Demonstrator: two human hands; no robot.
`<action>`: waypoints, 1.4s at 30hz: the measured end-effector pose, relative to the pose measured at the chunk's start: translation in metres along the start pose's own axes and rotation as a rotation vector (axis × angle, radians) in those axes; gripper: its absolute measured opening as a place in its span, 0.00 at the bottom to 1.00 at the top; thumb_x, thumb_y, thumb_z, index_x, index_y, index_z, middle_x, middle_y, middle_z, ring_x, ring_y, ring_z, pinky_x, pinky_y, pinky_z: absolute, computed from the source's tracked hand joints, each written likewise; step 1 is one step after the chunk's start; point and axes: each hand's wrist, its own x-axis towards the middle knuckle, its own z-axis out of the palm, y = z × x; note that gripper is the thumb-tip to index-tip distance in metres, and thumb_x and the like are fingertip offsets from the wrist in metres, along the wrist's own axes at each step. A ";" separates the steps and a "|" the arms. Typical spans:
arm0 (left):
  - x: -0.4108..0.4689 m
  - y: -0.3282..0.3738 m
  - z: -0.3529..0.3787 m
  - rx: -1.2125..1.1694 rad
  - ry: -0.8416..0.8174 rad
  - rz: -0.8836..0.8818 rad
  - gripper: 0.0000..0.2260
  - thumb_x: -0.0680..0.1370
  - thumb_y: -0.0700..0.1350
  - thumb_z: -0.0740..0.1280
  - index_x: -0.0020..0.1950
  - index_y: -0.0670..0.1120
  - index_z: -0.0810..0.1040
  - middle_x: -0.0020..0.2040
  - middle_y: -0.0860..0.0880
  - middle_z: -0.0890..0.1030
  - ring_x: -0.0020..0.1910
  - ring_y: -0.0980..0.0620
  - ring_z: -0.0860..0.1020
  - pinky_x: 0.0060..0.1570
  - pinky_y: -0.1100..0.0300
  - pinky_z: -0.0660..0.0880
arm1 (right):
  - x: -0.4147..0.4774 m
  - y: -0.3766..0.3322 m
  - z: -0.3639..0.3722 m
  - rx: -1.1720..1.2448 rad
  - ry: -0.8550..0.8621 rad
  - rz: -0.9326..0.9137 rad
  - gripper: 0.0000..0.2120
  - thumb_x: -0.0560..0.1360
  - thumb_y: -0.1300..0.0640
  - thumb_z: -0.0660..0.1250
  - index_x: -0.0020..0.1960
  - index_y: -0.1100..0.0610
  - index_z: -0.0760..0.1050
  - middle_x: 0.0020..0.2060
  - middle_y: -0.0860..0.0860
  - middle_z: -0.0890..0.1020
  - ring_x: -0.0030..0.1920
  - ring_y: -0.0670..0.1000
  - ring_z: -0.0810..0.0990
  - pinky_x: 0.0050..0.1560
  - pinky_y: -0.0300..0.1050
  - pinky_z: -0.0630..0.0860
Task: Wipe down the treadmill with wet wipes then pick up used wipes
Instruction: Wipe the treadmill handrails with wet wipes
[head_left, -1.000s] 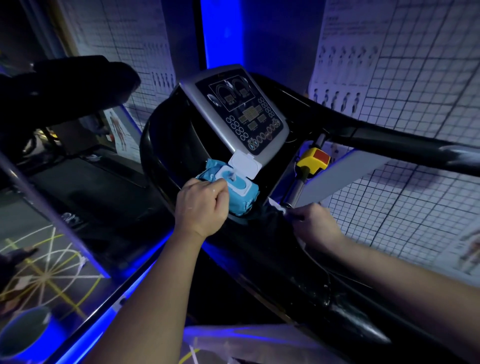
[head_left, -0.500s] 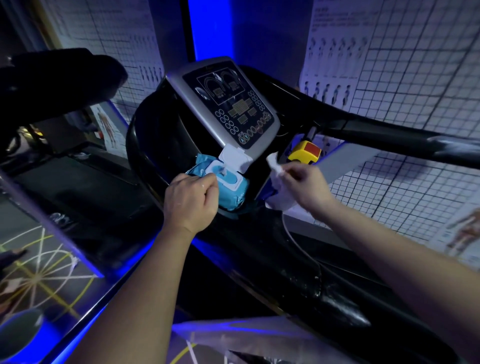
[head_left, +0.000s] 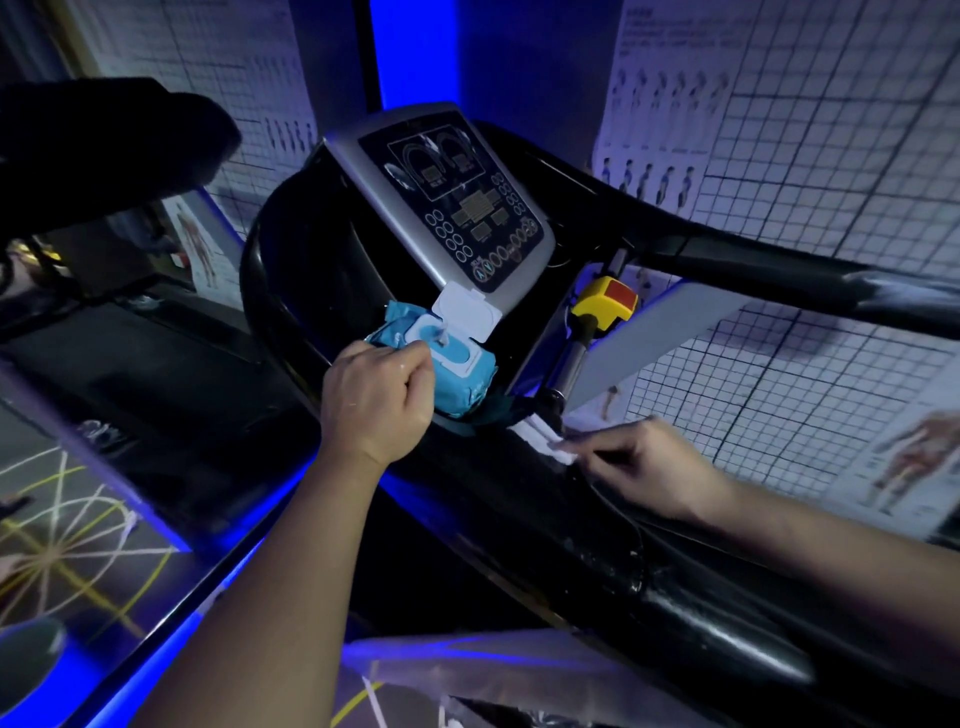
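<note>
The black treadmill (head_left: 519, 499) fills the middle of the view, its grey console panel (head_left: 452, 202) tilted up at the back. A blue wet wipe pack (head_left: 457, 374) lies below the console with its white lid flipped up and a wipe tip sticking out. My left hand (head_left: 374, 400) grips the near end of the pack, fingers curled on it. My right hand (head_left: 644, 467) holds a white wipe (head_left: 545, 441) against the black front bar, just right of the pack.
A yellow and red safety key block (head_left: 605, 304) sits on a metal post right of the console. Black handrails run off to the right (head_left: 779, 265) and upper left (head_left: 104, 140). Grid posters (head_left: 831, 130) cover the walls. A clear plastic sheet (head_left: 493, 670) lies below.
My right hand lifted the wipe up beside the yellow block, then came back down onto the front bar. My left hand stayed on the pack.
</note>
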 end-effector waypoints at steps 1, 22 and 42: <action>0.000 0.000 0.000 0.001 0.005 0.003 0.16 0.76 0.48 0.53 0.38 0.46 0.79 0.30 0.51 0.81 0.35 0.42 0.75 0.41 0.52 0.72 | 0.000 0.001 -0.007 0.021 -0.050 -0.002 0.12 0.77 0.66 0.71 0.57 0.53 0.86 0.31 0.22 0.75 0.32 0.28 0.75 0.39 0.21 0.67; 0.000 -0.001 0.000 -0.002 -0.023 -0.028 0.15 0.75 0.48 0.54 0.39 0.48 0.78 0.32 0.51 0.81 0.37 0.42 0.75 0.43 0.48 0.75 | -0.030 -0.006 0.004 0.449 -0.103 0.136 0.16 0.80 0.68 0.66 0.59 0.52 0.84 0.57 0.38 0.83 0.63 0.39 0.79 0.68 0.32 0.69; -0.001 0.002 0.000 -0.043 0.041 0.009 0.17 0.74 0.48 0.53 0.38 0.46 0.80 0.32 0.48 0.82 0.35 0.41 0.75 0.43 0.53 0.70 | 0.043 -0.029 0.020 0.015 -0.109 0.151 0.22 0.82 0.64 0.60 0.69 0.44 0.77 0.69 0.42 0.76 0.72 0.41 0.71 0.74 0.31 0.58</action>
